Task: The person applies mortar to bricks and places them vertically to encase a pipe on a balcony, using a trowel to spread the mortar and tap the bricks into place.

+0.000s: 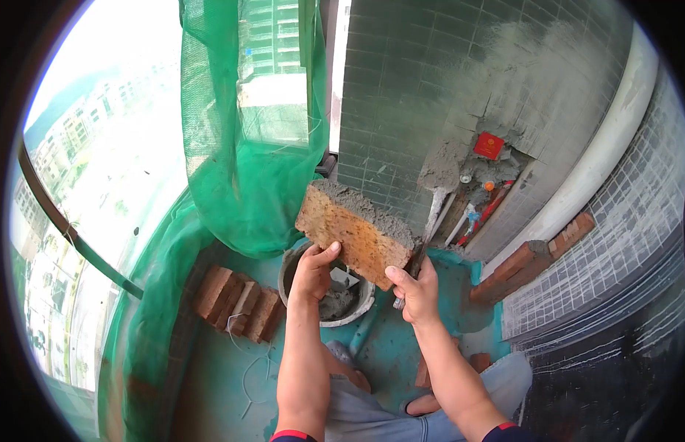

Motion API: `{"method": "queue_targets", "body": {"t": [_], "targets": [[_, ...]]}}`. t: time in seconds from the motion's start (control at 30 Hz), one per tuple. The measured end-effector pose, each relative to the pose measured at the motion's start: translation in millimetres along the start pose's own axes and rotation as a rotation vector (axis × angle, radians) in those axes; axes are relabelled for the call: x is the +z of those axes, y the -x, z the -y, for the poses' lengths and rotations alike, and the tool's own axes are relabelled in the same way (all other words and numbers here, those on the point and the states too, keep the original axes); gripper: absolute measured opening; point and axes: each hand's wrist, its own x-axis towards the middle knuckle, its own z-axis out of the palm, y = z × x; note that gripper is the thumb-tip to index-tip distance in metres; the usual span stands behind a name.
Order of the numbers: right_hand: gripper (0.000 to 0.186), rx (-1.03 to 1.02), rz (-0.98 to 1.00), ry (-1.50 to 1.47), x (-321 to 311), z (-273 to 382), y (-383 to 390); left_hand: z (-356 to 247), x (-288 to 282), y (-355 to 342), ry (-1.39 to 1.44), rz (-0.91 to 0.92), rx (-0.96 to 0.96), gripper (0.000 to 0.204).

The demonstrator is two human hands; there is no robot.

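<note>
An orange-brown brick point(350, 234) is raised in front of me, tilted down to the right, with grey mortar point(361, 206) spread along its upper long edge. My left hand point(313, 274) is closed on its lower left part, thumb on the broad face. At the lower right end my right hand point(419, 293) grips the brick with the thumb. A trowel point(417, 261), seen nearly edge-on, is also in that hand, beside the brick's end. Below the brick stands a bucket point(366, 308) of wet mortar point(338, 302), partly hidden by the brick and my left hand.
Several bricks point(238, 303) lie on the green floor to the left. Green netting point(246, 184) hangs at the open side. A low brick course point(512, 271) stands at the right, next to a thick white pipe point(607, 140). Thin pipes point(486, 214) run up the tiled wall.
</note>
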Motion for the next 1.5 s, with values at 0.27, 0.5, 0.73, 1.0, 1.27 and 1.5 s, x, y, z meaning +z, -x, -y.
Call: {"method": "queue_targets", "body": {"t": [0.27,0.5,0.73,1.0,1.27,1.5], "targets": [[0.038,0.059,0.014,-0.119,-13.4,-14.9,-10.4,17.8,0.0,-18.8,0.222,0.063,0.076,0.041],[0.039,0.286,-0.074,0.158,-92.7,-16.4,28.6,19.7,-20.7,-5.7,0.161,0.073,0.174,0.038],[0.037,0.726,-0.068,-0.006,-193.7,-10.3,143.6,56.2,75.0,-12.7,0.088,0.218,0.213,0.058],[0.045,0.914,-0.096,-0.3,-223.4,-45.3,179.3,126.9,272.4,-55.1,-0.191,0.242,0.158,0.049],[0.05,0.835,-0.107,-0.633,-237.2,-18.7,185.3,239.5,422.6,-125.5,-0.367,0.413,0.159,0.05],[0.041,0.745,-0.243,-0.778,-255.5,8.3,188.7,288.5,474.1,-167.8,-0.534,0.461,0.227,0.048]]}}
